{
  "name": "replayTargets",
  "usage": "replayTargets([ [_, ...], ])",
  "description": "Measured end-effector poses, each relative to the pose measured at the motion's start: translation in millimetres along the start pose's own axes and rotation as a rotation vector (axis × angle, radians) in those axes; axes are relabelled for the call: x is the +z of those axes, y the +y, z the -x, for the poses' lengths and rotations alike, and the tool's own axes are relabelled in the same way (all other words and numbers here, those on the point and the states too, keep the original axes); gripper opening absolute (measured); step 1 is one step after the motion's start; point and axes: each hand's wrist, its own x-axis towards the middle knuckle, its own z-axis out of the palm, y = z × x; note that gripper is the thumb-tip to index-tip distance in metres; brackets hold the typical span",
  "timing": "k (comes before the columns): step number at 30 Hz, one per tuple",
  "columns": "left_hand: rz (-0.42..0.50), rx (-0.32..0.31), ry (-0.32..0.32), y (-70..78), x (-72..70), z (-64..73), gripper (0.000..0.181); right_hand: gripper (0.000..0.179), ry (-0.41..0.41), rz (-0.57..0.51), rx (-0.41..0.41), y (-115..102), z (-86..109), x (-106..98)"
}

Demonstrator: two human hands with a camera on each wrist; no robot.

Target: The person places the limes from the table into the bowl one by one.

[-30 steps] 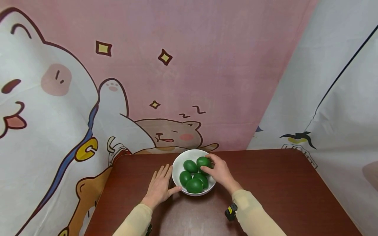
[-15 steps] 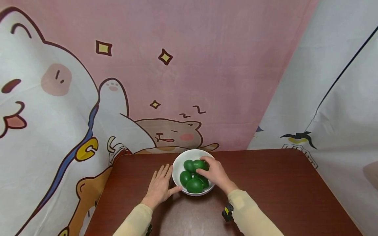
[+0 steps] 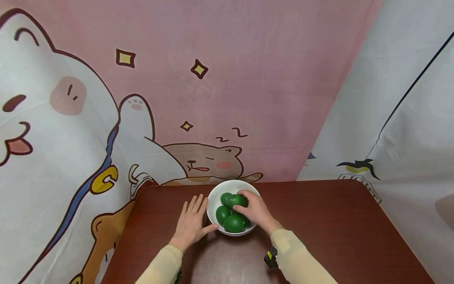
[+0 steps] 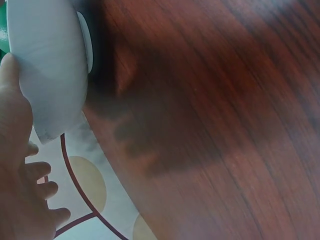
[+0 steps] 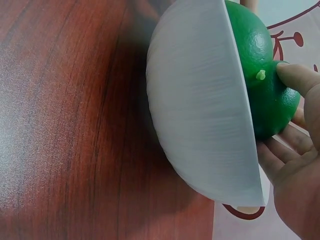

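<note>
A white bowl (image 3: 214, 197) stands on the table, with several smooth, glossy green fruits that look like limes (image 3: 233, 223) in it. My right hand (image 3: 258, 211) reaches over the bowl's right side and grips one lime (image 3: 237, 200) at the back between thumb and fingers. In the right wrist view, the thumb presses on this lime (image 5: 275, 102), the fingers lie along its other side, and it shows above the rim. My left hand (image 3: 191, 225) rests against the bowl's left side, fingers straight, thumb touching the front rim. The left wrist view shows that thumb (image 4: 9, 72) against the bowl (image 4: 50, 60).
The dark reddish-brown table (image 3: 319, 221) extends to both sides of the bowl, which stands close to its back edge. Behind it hangs a cloth (image 3: 266, 98) printed with cartoon animals. A small black device (image 3: 271, 257) is at my right wrist.
My right hand has moved left and slightly forward-down over the bowl with the gripped lime, which now overlaps the lime at the back left. My left hand has hardly moved.
</note>
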Motion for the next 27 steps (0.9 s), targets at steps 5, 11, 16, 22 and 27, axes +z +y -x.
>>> replayTargets([
  [5, -0.047, 0.018, -0.003, -1.2, 1.3, 0.5, 0.105, 0.048, -0.006, 0.000, -0.010, -1.5, -1.4, 0.6],
  [11, -0.085, 0.043, 0.011, -3.3, 1.9, 2.5, 0.103, 0.047, 0.004, 0.015, -0.016, -2.7, -2.4, 2.9],
  [16, -0.092, 0.059, 0.032, -3.7, 1.6, 3.2, 0.100, 0.047, -0.001, 0.032, -0.042, -3.7, -4.2, 4.9],
  [22, -0.118, 0.065, 0.027, -4.3, 3.3, 4.2, 0.098, 0.046, -0.022, 0.046, -0.064, -5.1, -5.2, 7.8],
  [27, -0.124, 0.065, 0.030, -5.6, 6.4, 5.7, 0.098, 0.046, -0.013, 0.040, -0.071, -6.3, -5.6, 10.3],
])
